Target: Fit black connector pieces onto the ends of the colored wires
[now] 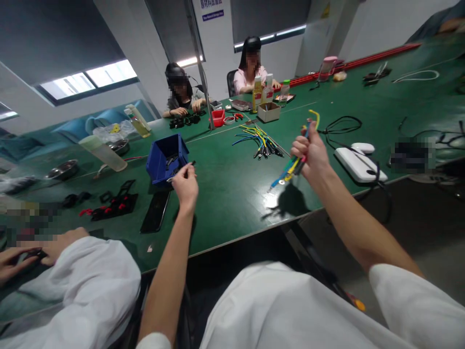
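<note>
The wires (291, 168), probably light and springy and best held mid-length, are gripped above the tabletop (225, 203) by the right hand (311, 150), while the left hand's (186, 186) fingers pinch a small dark piece (193, 164) beside the bin (154, 162).

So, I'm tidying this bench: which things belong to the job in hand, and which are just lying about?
Job: wires in right hand, wire pile, dark piece in left hand; blue bin, probably.

Lying about, it seems: phone, white box, pale bottle.

A wall sign (212, 15) reads "Raw Material … Area" below Chinese.
</note>
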### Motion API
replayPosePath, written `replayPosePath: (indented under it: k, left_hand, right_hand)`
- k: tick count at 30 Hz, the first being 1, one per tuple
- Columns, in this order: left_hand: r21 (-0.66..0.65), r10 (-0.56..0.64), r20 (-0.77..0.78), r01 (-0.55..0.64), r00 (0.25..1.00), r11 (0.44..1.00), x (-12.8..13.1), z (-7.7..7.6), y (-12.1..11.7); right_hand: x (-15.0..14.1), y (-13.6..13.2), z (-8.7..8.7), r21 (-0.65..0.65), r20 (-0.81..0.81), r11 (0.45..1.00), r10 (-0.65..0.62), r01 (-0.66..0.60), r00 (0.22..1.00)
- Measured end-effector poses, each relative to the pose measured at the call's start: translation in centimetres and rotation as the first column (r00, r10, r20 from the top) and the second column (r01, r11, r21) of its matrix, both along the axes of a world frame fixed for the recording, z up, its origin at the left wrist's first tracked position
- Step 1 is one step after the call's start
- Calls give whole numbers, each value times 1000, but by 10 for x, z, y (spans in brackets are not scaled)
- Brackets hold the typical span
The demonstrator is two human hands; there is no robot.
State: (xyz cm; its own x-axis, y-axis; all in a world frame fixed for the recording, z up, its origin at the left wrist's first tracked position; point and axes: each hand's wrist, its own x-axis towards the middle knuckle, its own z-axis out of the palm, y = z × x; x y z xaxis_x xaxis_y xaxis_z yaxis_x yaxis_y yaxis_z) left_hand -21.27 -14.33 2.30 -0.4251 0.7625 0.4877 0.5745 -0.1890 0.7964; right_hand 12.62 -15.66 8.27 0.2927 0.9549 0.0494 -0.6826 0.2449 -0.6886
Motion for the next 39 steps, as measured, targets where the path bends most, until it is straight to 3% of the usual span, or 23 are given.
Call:
replayPosePath:
  k: [2, 5, 7, 8, 10, 11, 13, 14, 15, 16, 17, 18, 19, 21, 23, 26, 28, 30, 33, 39]
  left_hand:
    - [140, 74, -112, -58, 991, 988, -46, 16, 38]
    - [148, 57, -158, -33, 986, 988, -92, 22, 83]
    - [107, 4, -131, 10, 991, 994, -92, 20, 92]
    - [132, 34, -133, -16, 991, 991, -81, 19, 87]
    - [240, 107, -192, -59, 975, 969, -38, 20, 59]
    - [294, 96, -247, -20, 964, 956, -8, 21, 36]
    - [365, -1, -358, 141, 934, 920, 65, 17, -22]
    - [359, -129, -415, 292, 900, 886, 105, 10, -55]
    - [317, -308, -513, 510, 801, 800, 145, -1, -86]
    - [195, -477, -621, 712, 622, 675, 183, -16, -116]
    - [23, -593, -684, 826, 424, 564, 219, -33, -142]
    - [-150, -677, -694, 871, 245, 468, 251, -53, -163]
    - [-292, -746, -652, 862, 137, 413, 280, -73, -180]
    - [-462, -831, -553, 807, 62, 368, 324, -111, -199]
    - [-546, -861, -508, 761, 31, 349, 352, -141, -203]
    - [-599, -886, -464, 737, 0, 313, 367, -165, -197]
    - [-574, -890, -454, 754, 31, 320, 367, -172, -193]
    - [-507, -875, -472, 780, 104, 367, 363, -176, -190]
    - [-426, -854, -488, 805, 179, 413, 357, -182, -188]
    - [-354, -815, -550, 833, 184, 426, 356, -194, -183]
  right_hand:
    - [29, -37, -5, 26, 78, 999, -37, 35, 996]
    - [70, -94, -20, 26, 211, 987, -161, 159, 964]
    - [91, -130, -33, 5, 251, 965, -255, 262, 934]
    - [99, -148, -40, -14, 276, 951, -294, 310, 915]
    - [112, -182, -58, -95, 336, 916, -339, 389, 879]
    - [116, -198, -70, -114, 364, 882, -391, 458, 845]
    - [122, -224, -96, -104, 452, 790, -504, 605, 736]
    - [125, -233, -110, -114, 465, 748, -542, 654, 700]
    - [128, -240, -124, -126, 465, 708, -576, 695, 672]
    - [131, -244, -138, -136, 458, 663, -616, 736, 640]
    - [135, -245, -151, -146, 443, 623, -653, 769, 614]
    - [140, -245, -163, -172, 427, 597, -671, 783, 606]
    - [144, -243, -173, -219, 402, 569, -688, 793, 605]
    - [154, -237, -191, -322, 311, 578, -683, 750, 661]
    - [163, -230, -204, -390, 217, 599, -678, 699, 702]
    - [173, -222, -216, -440, 107, 636, -664, 634, 740]
    - [175, -217, -221, -479, 61, 621, -681, 620, 729]
    - [175, -210, -223, -515, 35, 586, -715, 626, 698]
    - [174, -198, -224, -534, 14, 584, -718, 612, 696]
    - [171, -187, -234, -608, 21, 559, -698, 564, 715]
